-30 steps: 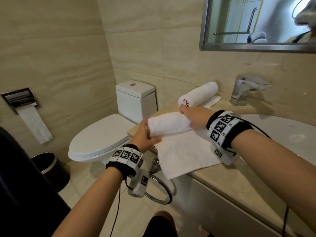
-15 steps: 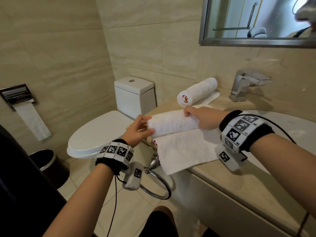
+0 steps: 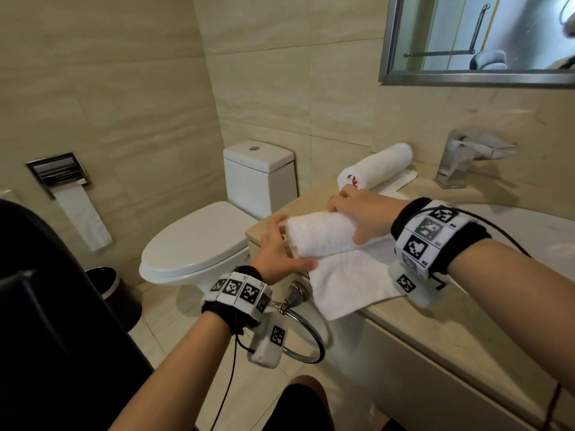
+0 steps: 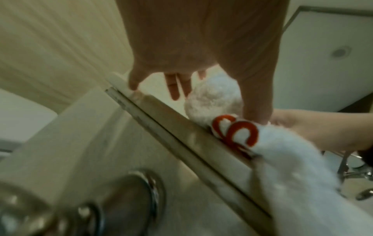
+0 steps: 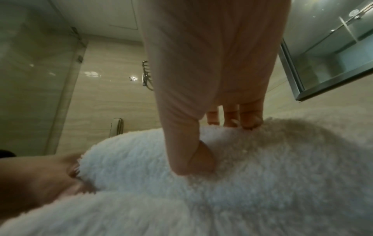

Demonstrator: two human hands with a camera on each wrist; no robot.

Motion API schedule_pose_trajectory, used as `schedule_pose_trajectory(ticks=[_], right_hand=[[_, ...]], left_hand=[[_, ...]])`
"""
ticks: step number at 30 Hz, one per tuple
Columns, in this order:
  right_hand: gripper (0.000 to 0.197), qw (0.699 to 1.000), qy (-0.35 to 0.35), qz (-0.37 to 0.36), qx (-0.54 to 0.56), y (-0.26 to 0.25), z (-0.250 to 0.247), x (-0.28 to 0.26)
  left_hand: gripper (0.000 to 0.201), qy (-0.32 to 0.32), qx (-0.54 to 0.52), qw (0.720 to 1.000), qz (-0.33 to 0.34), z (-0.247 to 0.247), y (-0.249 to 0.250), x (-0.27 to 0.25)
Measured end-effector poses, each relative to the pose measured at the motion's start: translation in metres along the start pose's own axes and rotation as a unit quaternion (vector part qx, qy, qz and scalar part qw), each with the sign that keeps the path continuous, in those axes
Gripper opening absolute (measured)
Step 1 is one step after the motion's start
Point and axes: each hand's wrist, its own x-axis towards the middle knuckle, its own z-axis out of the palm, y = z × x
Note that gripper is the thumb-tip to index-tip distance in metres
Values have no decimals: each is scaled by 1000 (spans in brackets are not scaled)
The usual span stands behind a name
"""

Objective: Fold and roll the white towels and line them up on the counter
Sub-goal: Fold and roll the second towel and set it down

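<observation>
Hands, left: left hand point(image 3: 277, 255) cups the open left end of the half-rolled towel point(image 3: 323, 236), thumb along the near side and fingers spread at the far side; in the left wrist view its thumb point(image 4: 256, 110) presses into the terry beside a red embroidered mark point(image 4: 236, 131), so it grasps the roll's end.
Hands, right: right hand point(image 3: 362, 213) lies over the right part of the same roll, fingers curled over the far side and thumb point(image 5: 193, 158) dug into the near side, grasping it.
Step in hand: rolling the towel toward the person, judged from the flat tail still unrolled.
How to do it well: both hands should turn together so the roll stays even; the left hand's cupping keeps the end layers flush; steady downward pressure keeps the roll tight, since loose terry springs open.
Risk: the tail point(image 3: 345, 281) overhangs the table point(image 3: 435, 325) edge and could drag the roll askew.
Towel's place: on the table at its left end, between the two hands, just in front of a finished rolled towel point(image 3: 375, 166) by the wall.
Further right: a faucet point(image 3: 460, 163) stands well apart from the work.
</observation>
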Motion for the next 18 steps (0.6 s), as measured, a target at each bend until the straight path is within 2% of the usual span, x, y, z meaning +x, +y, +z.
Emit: schedule_pose_trajectory(ticks=[2, 7, 12, 15, 17, 18], right_hand=[[61, 1000, -1, -14, -21, -1, 1, -2], [53, 998, -8, -25, -52, -2, 6, -15], [50, 998, 14, -30, -54, -8, 11, -33], [47, 997, 32, -40, -60, -12, 16, -42], [45, 996, 33, -36, -75, -13, 17, -48], [45, 996, 32, -34, -78, -14, 18, -50]], left_hand=[[108, -7, 48, 998, -38, 7, -7, 0], [103, -20, 78, 996, -25, 10, -13, 0], [102, -46, 109, 993, -23, 5, -9, -7], [99, -86, 21, 996, -26, -2, 7, -17], [84, -79, -32, 996, -15, -2, 22, -24], [74, -64, -27, 998, -7, 0, 28, -26]])
